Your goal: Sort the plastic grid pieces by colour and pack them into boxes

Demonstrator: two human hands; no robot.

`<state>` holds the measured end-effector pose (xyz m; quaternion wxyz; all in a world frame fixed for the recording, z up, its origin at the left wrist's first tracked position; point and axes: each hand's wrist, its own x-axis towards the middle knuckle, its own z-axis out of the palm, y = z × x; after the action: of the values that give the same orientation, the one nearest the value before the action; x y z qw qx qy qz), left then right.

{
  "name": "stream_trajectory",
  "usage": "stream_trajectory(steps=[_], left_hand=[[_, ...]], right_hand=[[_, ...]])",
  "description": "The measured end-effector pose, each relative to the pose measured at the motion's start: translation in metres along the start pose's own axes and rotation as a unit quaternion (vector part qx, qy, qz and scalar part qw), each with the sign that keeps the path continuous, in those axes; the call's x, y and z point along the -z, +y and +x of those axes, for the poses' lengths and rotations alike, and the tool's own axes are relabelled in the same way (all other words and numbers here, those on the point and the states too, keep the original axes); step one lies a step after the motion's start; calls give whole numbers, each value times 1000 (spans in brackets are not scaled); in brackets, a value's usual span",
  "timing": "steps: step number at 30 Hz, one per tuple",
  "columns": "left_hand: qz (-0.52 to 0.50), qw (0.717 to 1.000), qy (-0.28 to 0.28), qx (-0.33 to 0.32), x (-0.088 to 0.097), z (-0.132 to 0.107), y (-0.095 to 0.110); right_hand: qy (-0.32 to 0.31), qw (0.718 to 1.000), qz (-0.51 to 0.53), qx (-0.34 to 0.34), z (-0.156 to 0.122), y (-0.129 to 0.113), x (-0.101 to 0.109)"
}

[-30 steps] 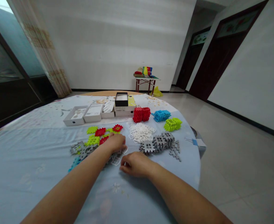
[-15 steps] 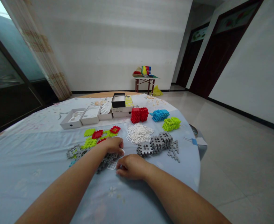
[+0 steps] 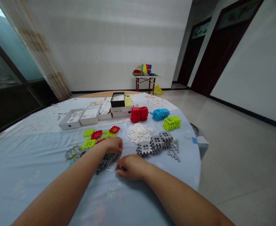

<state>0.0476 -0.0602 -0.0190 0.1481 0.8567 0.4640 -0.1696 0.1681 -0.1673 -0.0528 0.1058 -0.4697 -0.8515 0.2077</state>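
My left hand (image 3: 114,145) is bent over a patch of grey interlocking pieces (image 3: 102,164), its fingers curled downward and mostly hidden. Close by, my right hand (image 3: 130,167) rests low at the tablecloth with thumb and fingers drawn together; what they pinch, if anything, cannot be made out. A white lattice window piece (image 3: 111,166) lies flat just left of my right fingertips. Beyond my left forearm are lime green pieces (image 3: 88,143) and red pieces (image 3: 96,135), with more grey ones (image 3: 72,152) at the left.
Past my hands lie a heap of white window pieces (image 3: 140,133), grey stacks (image 3: 144,148), a red stack (image 3: 139,114), a blue stack (image 3: 161,114) and a lime stack (image 3: 172,123). Open white boxes (image 3: 69,125) stand farther back. The round table's edge (image 3: 199,175) curves down the right.
Both hands stay nearly in place over the grey pieces. A white bit that showed at my left fingertips is no longer visible. The whole view has shifted slightly.
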Motion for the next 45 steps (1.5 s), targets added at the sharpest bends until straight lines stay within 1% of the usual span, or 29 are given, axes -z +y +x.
stream_trajectory(steps=[2,7,13,15,17,20,22,25,26,28,30,31,32,34,35,36,38,40,43,45], left_hand=[[6,1000,1,0,1,0,0],[29,999,32,10,1,2,-1],[33,999,37,10,-1,-2,-1],[9,999,49,3,1,-3,-3],[-61,994,87,-22,5,-2,-7],[-207,966,147,-57,10,4,-12],[-272,948,154,-54,13,12,-10],[-343,925,161,-38,17,25,2],[-371,912,173,-36,19,30,7],[-436,875,209,-33,24,36,16],[-474,843,251,-23,30,39,17],[-475,837,271,-17,32,38,14],[-463,838,287,-13,33,35,8],[-419,852,313,-6,31,25,-9],[-394,861,322,-3,28,18,-19],[-374,863,339,11,24,11,-30],[-339,860,378,50,11,-5,-54],[-292,859,409,92,-6,-19,-76],[-255,844,448,149,-32,-35,-104],[-242,834,464,173,-46,-41,-117]], right_hand=[[-2,1000,1,-2,0,0,1],[-2,1000,-2,5,0,0,1],[1,1000,-1,8,-1,0,0],[6,1000,0,11,-1,0,0],[8,1000,0,15,-1,0,0],[7,1000,1,17,-1,0,-1],[8,1000,2,17,0,0,-1],[10,1000,4,16,0,-1,-1],[8,1000,6,16,0,-1,0],[4,1000,11,18,-1,-1,0],[4,1000,13,19,-1,-1,0],[5,1000,13,19,-2,0,0],[6,1000,13,19,-2,0,0],[7,1000,12,17,-2,1,-1],[8,1000,12,16,-2,1,-1],[10,1000,12,17,-2,1,-2],[23,999,14,22,-1,2,-4],[49,998,20,32,0,2,-7],[103,993,32,39,4,3,-12],[153,987,36,46,9,3,-15]])
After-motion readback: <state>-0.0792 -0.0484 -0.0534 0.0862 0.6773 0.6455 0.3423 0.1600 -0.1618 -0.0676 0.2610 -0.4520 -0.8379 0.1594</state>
